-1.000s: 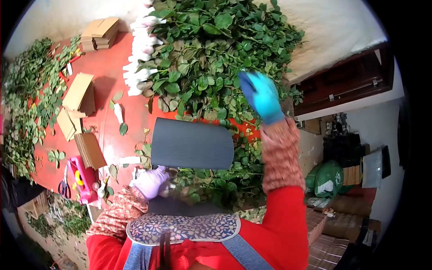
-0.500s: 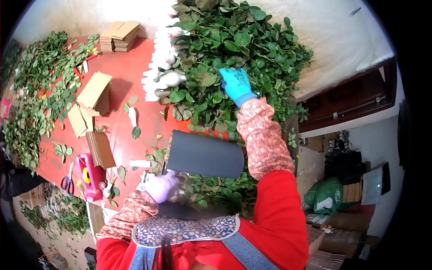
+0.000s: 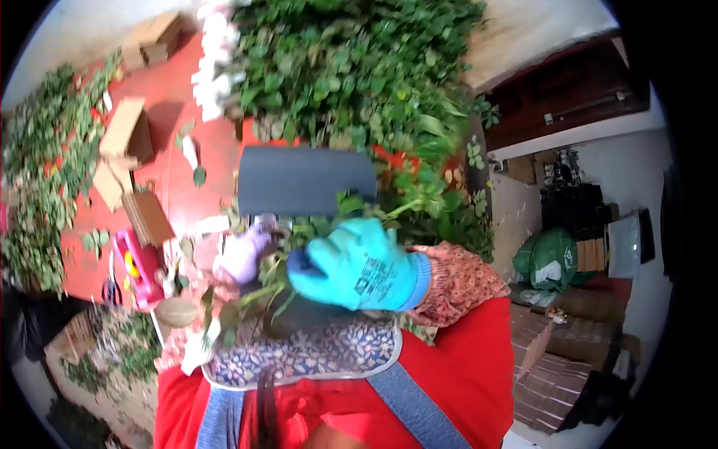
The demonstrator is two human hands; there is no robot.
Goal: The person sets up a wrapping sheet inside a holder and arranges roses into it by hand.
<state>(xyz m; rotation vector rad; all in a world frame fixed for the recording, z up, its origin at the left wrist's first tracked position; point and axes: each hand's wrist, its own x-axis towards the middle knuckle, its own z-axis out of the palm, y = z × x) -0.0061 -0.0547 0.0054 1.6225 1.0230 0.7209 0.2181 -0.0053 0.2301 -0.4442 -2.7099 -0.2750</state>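
My right hand (image 3: 357, 266), in a blue glove, is closed around a leafy green rose stem (image 3: 407, 208) in front of my apron. The stem slants from the leaves at upper right to a flower head in a white sleeve (image 3: 200, 348) at lower left. My left hand (image 3: 247, 253), in a lilac glove, sits at the lower left corner of a dark ribbed sheet (image 3: 307, 181). Its fingers look curled, and what lies in them is hidden. Leafy stems (image 3: 299, 228) show between the sheet and my hands.
A big pile of leafy stems (image 3: 351, 75) with white-sleeved heads (image 3: 213, 63) covers the back of the red table (image 3: 168, 183). Folded cardboard pieces (image 3: 146, 217), a pink tape dispenser (image 3: 137, 269) and scissors (image 3: 112, 288) are on the left. More foliage (image 3: 52, 157) lies beyond.
My right hand has come from the pile back toward my body, bringing a stem along. My left hand stays by the dark sheet. The whole view has shifted.
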